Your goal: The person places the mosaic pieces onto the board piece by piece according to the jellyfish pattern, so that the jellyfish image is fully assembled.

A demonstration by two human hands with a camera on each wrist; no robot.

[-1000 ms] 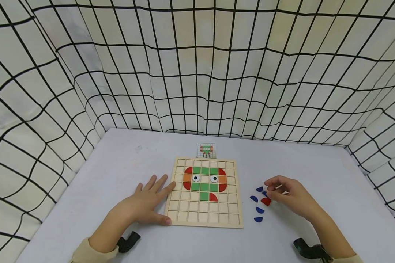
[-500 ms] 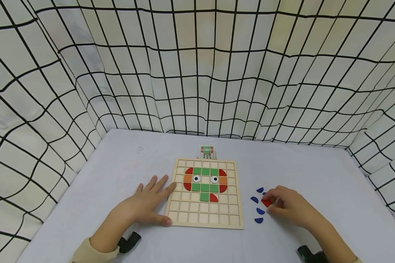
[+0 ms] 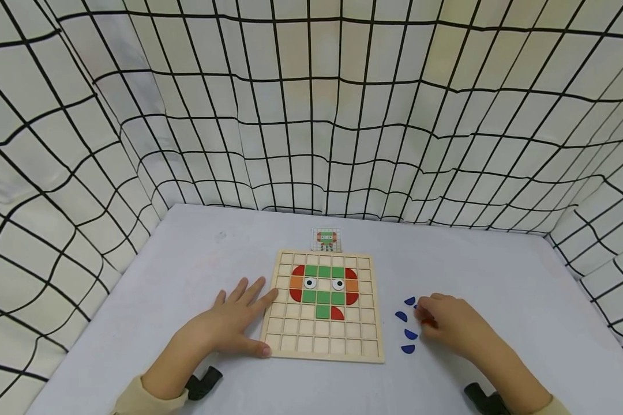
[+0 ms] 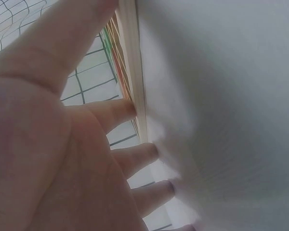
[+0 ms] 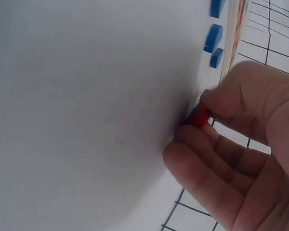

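Observation:
My left hand (image 3: 233,323) lies spread at the left side of a wooden grid board (image 3: 332,358), thumb and forefinger touching its edge. Green, orange and red tiles and two eye tiles form a face on the board; under it sit a green tile (image 3: 323,312) and a red quarter circle (image 3: 337,313). Right of the board, my right hand (image 3: 454,323) pinches a red quarter-circle tile (image 5: 199,116) between thumb and fingers, low over the table. From the head that tile is mostly covered by the hand. Blue half-circle tiles (image 3: 411,334) lie just left of these fingers, one partly hidden.
A small pattern card (image 3: 326,240) with a similar coloured figure lies behind the board's far edge. White cloth covers the table (image 3: 213,236). Black netting (image 3: 322,121) over white sheeting rises around its back and sides.
My right hand has come down from the blue tiles onto the red quarter-circle tile and now covers most of it. The left hand and the board have stayed in place.

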